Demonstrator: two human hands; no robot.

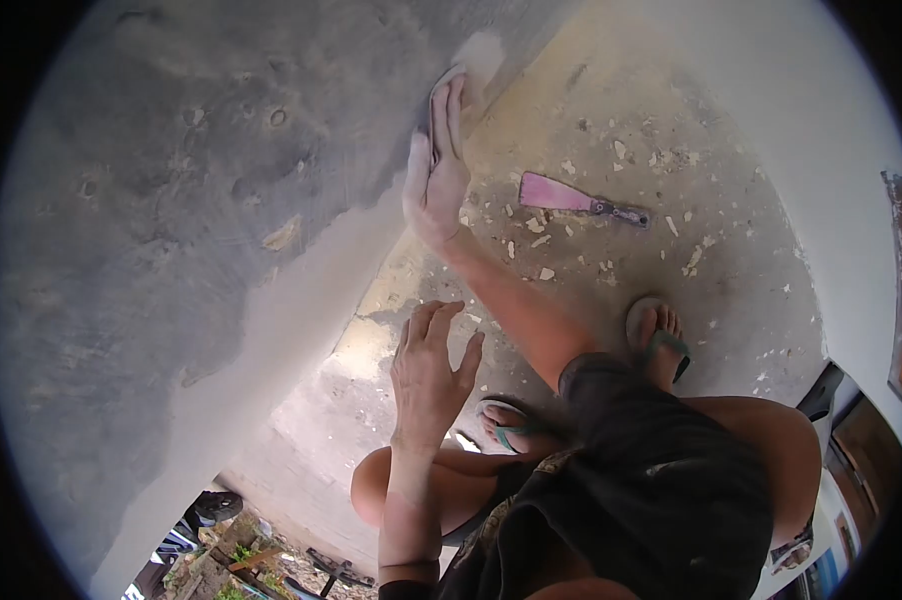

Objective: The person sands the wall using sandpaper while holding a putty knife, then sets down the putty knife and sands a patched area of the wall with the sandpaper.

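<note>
My right hand (438,180), coated in white dust, lies against the grey wall (171,170) near its lower edge. Its fingers are pressed together over a thin, dark-edged sheet that looks like sandpaper (449,76), mostly hidden beneath them. A pale patch (481,60) of filler or dust shows on the wall just beyond the fingertips. My left hand (431,375) hovers near my knee with its fingers apart, holding nothing. On the floor to the right of my right hand rests a putty knife (571,198) with a pinkish blade and a dark handle.
Flakes and chips of paint (546,273) litter the concrete floor (711,290). My feet in flip-flops (661,340) stand close to the wall. A white wall (821,130) rises on the right. Rubble and planks (231,560) lie at the lower left.
</note>
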